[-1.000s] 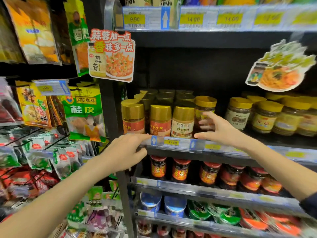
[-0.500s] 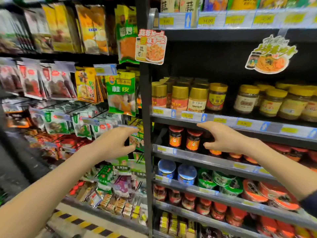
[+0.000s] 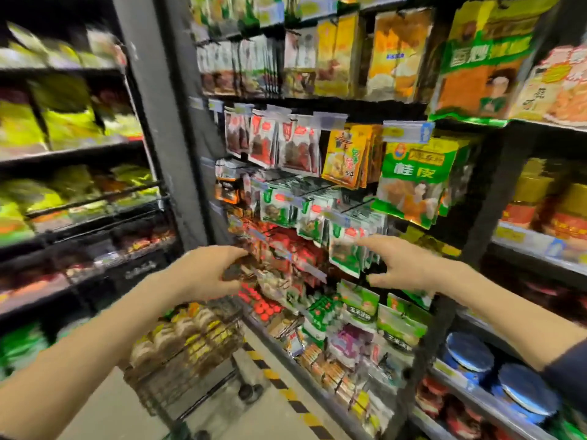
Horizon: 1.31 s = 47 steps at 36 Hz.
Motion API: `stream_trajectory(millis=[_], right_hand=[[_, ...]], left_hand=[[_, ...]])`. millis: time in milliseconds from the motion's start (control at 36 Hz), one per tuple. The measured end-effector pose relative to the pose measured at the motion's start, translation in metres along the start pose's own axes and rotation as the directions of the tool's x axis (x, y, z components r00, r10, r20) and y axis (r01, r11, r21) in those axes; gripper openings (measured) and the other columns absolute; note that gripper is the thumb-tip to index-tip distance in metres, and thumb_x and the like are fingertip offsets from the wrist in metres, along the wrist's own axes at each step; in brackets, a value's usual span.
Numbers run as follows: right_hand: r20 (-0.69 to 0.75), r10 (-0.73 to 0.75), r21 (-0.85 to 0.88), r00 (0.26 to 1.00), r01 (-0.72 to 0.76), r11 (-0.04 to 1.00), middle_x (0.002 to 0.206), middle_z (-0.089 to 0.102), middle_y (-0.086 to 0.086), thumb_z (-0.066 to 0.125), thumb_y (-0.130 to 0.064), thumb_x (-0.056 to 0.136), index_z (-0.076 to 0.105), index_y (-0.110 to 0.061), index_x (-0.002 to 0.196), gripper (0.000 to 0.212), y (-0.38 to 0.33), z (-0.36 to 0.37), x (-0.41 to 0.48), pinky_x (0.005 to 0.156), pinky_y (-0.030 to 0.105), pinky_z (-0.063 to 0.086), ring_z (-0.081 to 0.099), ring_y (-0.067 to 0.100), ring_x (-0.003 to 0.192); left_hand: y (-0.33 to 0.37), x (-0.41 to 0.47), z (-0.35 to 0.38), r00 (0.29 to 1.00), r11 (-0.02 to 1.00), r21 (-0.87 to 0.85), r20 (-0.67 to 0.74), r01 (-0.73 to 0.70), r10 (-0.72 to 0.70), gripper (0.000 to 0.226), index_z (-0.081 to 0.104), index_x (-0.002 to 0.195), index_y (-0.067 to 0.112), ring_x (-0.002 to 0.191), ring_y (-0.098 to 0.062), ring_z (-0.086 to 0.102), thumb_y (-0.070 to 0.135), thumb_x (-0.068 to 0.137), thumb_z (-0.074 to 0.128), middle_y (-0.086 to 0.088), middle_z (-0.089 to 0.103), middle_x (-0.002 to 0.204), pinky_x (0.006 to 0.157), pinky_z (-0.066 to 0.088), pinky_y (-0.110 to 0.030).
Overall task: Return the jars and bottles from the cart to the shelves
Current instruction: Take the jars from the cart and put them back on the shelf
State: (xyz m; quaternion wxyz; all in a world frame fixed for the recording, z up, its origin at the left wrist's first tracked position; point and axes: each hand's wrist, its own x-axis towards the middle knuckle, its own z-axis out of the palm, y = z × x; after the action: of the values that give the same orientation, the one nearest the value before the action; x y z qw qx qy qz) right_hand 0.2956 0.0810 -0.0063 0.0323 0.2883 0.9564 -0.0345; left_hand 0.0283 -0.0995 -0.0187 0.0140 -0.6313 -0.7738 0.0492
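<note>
- Left hand [image 3: 206,271]: empty, fingers loosely curled.
- Right hand [image 3: 403,265]: empty, fingers spread wide.
- Wire cart [image 3: 190,354] of blurred jars sits just below the left hand; shelves [image 3: 524,246] right of the right hand.

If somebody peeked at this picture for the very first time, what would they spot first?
Probably the two bare hands reaching out mid-picture, the left hand and the right hand, both empty. Next, the big green packet hanging on the right above the right hand, among many hanging packets. Then the wire cart full of goods, low down under the left arm.
</note>
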Motion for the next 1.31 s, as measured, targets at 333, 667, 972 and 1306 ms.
stream_trajectory(millis=[333,667,972,1306], right_hand=[[0.047,-0.317,0.048,0.947,0.315,0.948,0.153,0.028,0.0,0.06,-0.035,0.087,0.022,-0.02,0.148,0.074,-0.134,0.019,0.171,0.108,0.027,0.032,0.032,0.015,0.137],[0.211,-0.515,0.061,0.831,0.514,0.855,0.154,0.025,0.001,0.057,-0.035,0.089,0.019,-0.02,0.148,0.072,-0.193,0.068,0.307,0.113,0.035,0.029,0.028,0.018,0.14],[0.392,-0.618,0.111,0.681,0.632,0.767,0.153,0.028,0.006,0.06,-0.032,0.087,0.022,-0.013,0.147,0.073,-0.207,0.15,0.443,0.113,0.03,0.028,0.029,0.019,0.14],[0.591,-0.573,0.194,0.568,0.589,0.784,0.148,0.035,0.011,0.061,-0.043,0.085,0.026,-0.014,0.145,0.075,-0.216,0.278,0.515,0.105,0.041,0.038,0.038,0.027,0.133]], left_hand=[[-0.16,-0.045,0.035,0.947,0.954,-0.014,0.123,0.3,-0.296,0.066,0.027,0.146,0.023,0.135,-0.015,0.038,0.046,0.089,0.052,0.004,0.035,0.15,0.108,0.036,-0.03],[-0.238,-0.03,0.104,0.848,0.862,-0.063,0.231,0.502,-0.477,0.068,0.029,0.146,0.021,0.134,-0.019,0.04,0.045,0.087,0.053,0.0,0.039,0.149,0.105,0.039,-0.035],[-0.28,0.03,0.201,0.725,0.708,-0.197,0.338,0.678,-0.6,0.058,0.045,0.133,0.012,0.118,-0.026,0.054,0.041,0.083,0.057,-0.008,0.057,0.131,0.094,0.048,-0.037],[-0.282,0.078,0.336,0.593,0.559,-0.279,0.611,0.781,-0.524,0.056,0.052,0.121,0.008,0.099,-0.029,0.061,0.047,0.083,0.058,-0.012,0.064,0.103,0.083,0.052,-0.037]])
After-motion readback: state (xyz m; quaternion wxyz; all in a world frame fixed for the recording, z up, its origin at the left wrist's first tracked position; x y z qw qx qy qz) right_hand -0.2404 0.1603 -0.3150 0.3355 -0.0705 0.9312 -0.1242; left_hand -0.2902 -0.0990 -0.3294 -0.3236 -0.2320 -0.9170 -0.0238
